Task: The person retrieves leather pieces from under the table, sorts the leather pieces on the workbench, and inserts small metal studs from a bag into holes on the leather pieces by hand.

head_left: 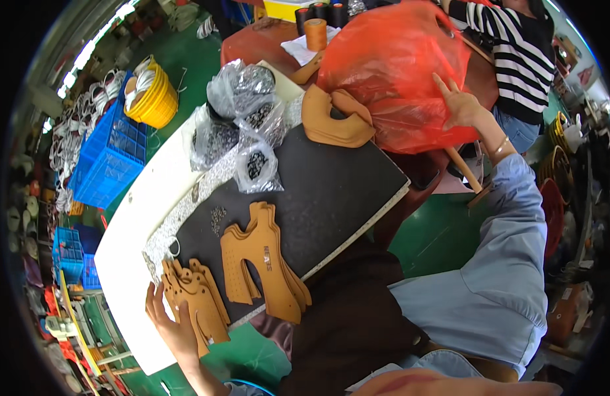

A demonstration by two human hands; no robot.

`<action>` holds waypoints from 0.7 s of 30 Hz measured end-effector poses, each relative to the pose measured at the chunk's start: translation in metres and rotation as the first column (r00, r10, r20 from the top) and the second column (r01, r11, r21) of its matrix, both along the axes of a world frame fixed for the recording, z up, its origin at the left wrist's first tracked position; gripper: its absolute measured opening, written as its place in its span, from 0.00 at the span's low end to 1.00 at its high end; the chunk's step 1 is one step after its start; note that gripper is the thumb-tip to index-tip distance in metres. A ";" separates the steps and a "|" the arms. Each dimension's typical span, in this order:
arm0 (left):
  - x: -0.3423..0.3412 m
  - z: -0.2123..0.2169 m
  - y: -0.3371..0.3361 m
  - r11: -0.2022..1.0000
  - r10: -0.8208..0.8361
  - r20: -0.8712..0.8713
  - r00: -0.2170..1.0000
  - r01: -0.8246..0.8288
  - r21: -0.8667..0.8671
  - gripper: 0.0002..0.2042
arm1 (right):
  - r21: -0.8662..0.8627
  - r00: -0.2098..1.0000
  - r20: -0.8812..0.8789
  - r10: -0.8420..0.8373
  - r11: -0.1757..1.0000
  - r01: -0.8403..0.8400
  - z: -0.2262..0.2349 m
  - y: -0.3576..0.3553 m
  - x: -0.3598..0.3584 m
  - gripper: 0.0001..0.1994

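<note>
Two stacks of tan leather cut pieces lying on the table [140,218]: a smaller pile [196,300] at lower left of the frame, a larger fanned stack [265,261] just right of it on the dark mat [331,191]. Left hand [169,323] at lower left, flat against the smaller pile, fingers [153,297] spread wide along its left edge, touching and steadying rather than gripping. Right hand [460,105] far off at upper right, arm stretched across in a light blue sleeve [503,264], fingers open and splayed on the red plastic bag [397,72], pressing or feeling it, nothing clasped.

A third clump of tan pieces [334,119] at upper centre, just beside the red bag and touching the mat's far end. Clear bags of small dark metal fittings [242,125] at upper centre-left, with loose fittings [217,218] scattered on the mat near the larger stack.

Judged from the layout: sorting or stacking partly done, with both near stacks gathered but the pile at lower left still fanned and uneven; the clump by the bag not yet joined to either stack. No way to tell what the red bag holds, so no telling how much remains.

Elsewhere: yellow basket [153,99] and blue crate [110,162] at upper left on the green floor, thread spools [316,30] at top centre, another person in a striped top [509,53] at upper right.
</note>
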State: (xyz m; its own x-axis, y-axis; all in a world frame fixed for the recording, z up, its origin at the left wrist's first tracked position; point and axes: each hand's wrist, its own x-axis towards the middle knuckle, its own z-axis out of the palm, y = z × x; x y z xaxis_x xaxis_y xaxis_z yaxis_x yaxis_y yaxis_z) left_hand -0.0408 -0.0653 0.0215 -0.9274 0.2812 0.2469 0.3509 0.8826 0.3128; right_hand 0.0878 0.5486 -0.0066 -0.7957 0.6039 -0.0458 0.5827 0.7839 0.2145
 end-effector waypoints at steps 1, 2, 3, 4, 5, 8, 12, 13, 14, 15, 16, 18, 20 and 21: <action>0.002 0.001 -0.002 1.000 -0.011 -0.011 1.000 0.011 -0.004 0.23 | -0.030 0.993 0.097 -0.072 0.997 0.075 -0.007 0.014 -0.003 0.56; 0.003 0.001 -0.003 1.000 -0.003 -0.002 1.000 0.003 -0.006 0.22 | 0.035 0.986 0.082 -0.143 0.989 0.141 -0.017 0.036 -0.011 0.54; 0.003 0.001 -0.002 1.000 0.002 0.008 1.000 -0.002 -0.004 0.22 | 0.089 0.997 -0.038 -0.069 0.993 0.072 -0.033 0.072 -0.016 0.53; 0.004 0.002 -0.002 1.000 0.023 0.024 0.999 -0.023 0.021 0.21 | 0.256 0.985 -0.159 0.060 0.966 -0.017 -0.036 0.075 -0.025 0.48; 0.004 0.003 -0.001 1.000 0.022 0.022 1.000 -0.022 0.017 0.21 | 0.432 0.947 -0.257 0.191 0.900 -0.064 -0.039 0.077 -0.032 0.43; 0.006 0.005 0.005 0.999 0.044 0.026 0.999 -0.045 0.006 0.20 | 0.500 0.866 -0.316 0.388 0.844 -0.195 -0.038 0.092 -0.067 0.36; 0.010 0.001 -0.008 0.998 0.060 0.035 0.998 -0.060 0.015 0.20 | 0.052 0.991 -0.049 0.123 0.991 -0.120 -0.055 0.111 -0.100 0.27; 0.013 -0.001 -0.011 0.997 0.078 0.047 0.996 -0.079 0.017 0.20 | 0.009 0.995 -0.014 0.104 0.995 -0.103 -0.057 0.112 -0.103 0.25; 0.013 -0.001 -0.015 0.995 0.099 0.053 0.994 -0.100 0.024 0.20 | -0.014 0.995 0.003 0.095 0.995 -0.095 -0.057 0.116 -0.106 0.23; 0.016 0.001 -0.018 0.989 0.145 0.049 0.988 -0.146 0.002 0.20 | -0.030 0.995 0.024 0.100 0.995 -0.099 -0.053 0.116 -0.111 0.21; 0.018 0.003 -0.023 0.990 0.140 0.050 0.989 -0.141 0.013 0.20 | -0.032 0.995 0.034 0.094 0.995 -0.093 -0.043 0.119 -0.117 0.19; 0.023 0.004 -0.032 0.989 0.143 0.042 0.989 -0.144 0.025 0.19 | -0.005 0.995 0.002 0.098 0.995 -0.098 -0.018 0.125 -0.125 0.16; 0.024 -0.002 -0.039 0.988 0.146 0.051 0.988 -0.148 0.050 0.18 | 0.062 0.974 -0.158 0.165 0.986 -0.158 0.011 0.136 -0.119 0.14; 0.024 -0.004 -0.043 0.987 0.139 0.052 0.989 -0.142 0.070 0.18 | 0.101 0.941 -0.248 0.228 0.973 -0.209 0.028 0.145 -0.112 0.14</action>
State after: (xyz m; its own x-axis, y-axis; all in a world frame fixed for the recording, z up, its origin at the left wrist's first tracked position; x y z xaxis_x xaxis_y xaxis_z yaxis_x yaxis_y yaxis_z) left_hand -0.0168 -0.1079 0.0173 -0.9673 0.1303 0.2176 0.2087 0.8963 0.3913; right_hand -0.0244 0.6932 0.0210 -0.8875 0.4078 0.2146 0.4413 0.8862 0.1411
